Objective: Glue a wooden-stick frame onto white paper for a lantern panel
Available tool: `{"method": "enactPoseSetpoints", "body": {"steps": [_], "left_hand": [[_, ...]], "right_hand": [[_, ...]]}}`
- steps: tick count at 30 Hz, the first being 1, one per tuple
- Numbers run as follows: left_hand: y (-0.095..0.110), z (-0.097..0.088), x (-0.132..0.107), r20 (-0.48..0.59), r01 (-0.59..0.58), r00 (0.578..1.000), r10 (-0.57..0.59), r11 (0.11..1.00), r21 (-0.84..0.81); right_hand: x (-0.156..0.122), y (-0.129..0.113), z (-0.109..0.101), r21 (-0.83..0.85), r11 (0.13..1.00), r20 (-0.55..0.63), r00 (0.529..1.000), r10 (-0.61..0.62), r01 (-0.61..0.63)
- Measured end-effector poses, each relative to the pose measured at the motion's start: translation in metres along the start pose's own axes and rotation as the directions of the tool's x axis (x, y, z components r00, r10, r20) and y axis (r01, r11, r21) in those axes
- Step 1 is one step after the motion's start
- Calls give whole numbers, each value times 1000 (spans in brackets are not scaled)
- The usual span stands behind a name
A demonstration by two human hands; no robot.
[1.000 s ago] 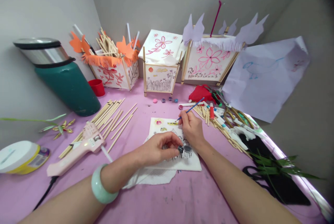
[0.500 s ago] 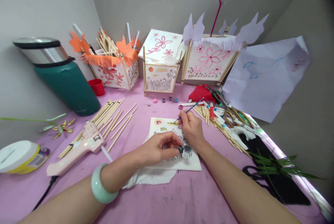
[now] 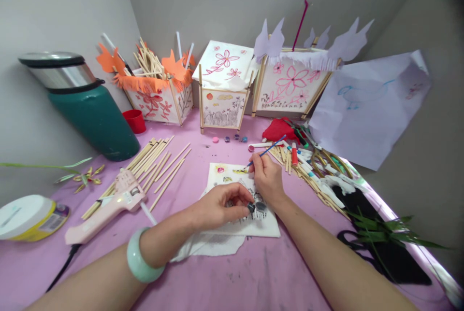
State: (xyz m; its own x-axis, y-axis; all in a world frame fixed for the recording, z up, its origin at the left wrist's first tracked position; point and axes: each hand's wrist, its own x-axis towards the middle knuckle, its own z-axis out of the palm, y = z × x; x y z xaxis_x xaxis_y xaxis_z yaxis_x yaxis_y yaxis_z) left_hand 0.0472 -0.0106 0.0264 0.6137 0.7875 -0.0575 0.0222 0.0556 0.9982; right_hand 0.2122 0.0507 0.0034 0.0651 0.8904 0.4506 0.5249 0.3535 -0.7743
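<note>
A thin blue paintbrush [image 3: 267,150] is pinched in my right hand [image 3: 267,178], its tip at a yellow patch near the top of a white painted sheet [image 3: 217,221]. My left hand [image 3: 226,204] rests over the sheet's lower middle, its thumb and fingers closed on a small paint pot [image 3: 250,207] with a dark grey lid or cup beside it. The sheet carries a red and yellow sun, yellow shapes and black marks; my hands hide part of it. Under its lower left lies a crumpled white cloth or tissue [image 3: 213,245].
Left are a pink glue gun [image 3: 108,209], wooden sticks [image 3: 168,171], a teal bottle [image 3: 92,120] and a tub [image 3: 31,219]. Decorated paper lanterns [image 3: 222,108] stand behind small paint pots [image 3: 227,139]. Scissors [image 3: 322,156], more sticks and a black phone-like slab [image 3: 402,262] lie right.
The brush has tilted slightly, its upper end shifting a little right, and my right hand has moved very slightly. My left hand stays in place with the pot.
</note>
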Motion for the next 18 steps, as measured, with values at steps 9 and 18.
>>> {"method": "enactPoseSetpoints", "body": {"steps": [9,18], "left_hand": [[1,0,0,3,-7,1000,7,1000,1],[0,0,0,-4,4,1000,-4,996,-89]], "right_hand": [[1,0,-1,89,996,16,1000,18,-19],[1,-2,-2,321,940,-12,992,129,-118]]}}
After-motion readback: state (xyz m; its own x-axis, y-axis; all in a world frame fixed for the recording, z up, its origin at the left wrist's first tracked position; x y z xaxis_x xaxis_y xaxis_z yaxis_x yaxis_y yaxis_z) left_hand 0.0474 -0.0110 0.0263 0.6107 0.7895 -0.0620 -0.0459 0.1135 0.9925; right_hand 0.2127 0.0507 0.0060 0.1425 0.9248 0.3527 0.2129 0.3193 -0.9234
